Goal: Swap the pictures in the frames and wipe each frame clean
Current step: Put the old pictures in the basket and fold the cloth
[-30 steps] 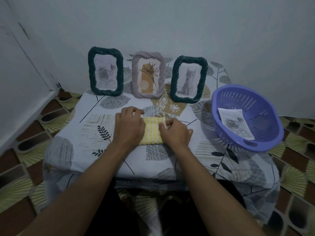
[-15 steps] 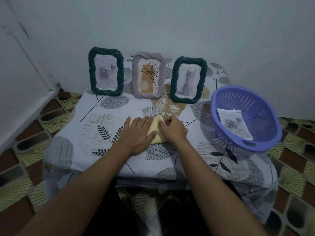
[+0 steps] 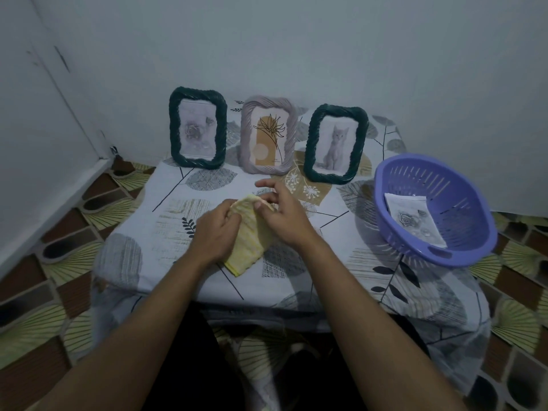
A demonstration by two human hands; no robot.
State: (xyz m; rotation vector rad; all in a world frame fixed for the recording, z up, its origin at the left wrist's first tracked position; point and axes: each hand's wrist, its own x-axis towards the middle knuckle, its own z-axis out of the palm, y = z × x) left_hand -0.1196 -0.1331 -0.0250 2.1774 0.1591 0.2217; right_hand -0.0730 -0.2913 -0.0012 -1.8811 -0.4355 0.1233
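Frames (image 3: pixel 268 134) stand at the desk's (image 3: pixel 341 262) rear. Left hand (image 3: pixel 215 232) grips the cloth (image 3: pixel 249 241), fingers (image 3: pixel 229 213) seemingly curled; right hand (image 3: pixel 284 216) pinches its top.

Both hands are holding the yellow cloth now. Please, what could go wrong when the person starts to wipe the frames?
1. The left green frame, lilac frame and right green frame stand upright, close together; wiping one where it stands could tip it onto its neighbour.
2. The purple basket holding a loose picture sits near the right edge of the table; the right hand might nudge it off.
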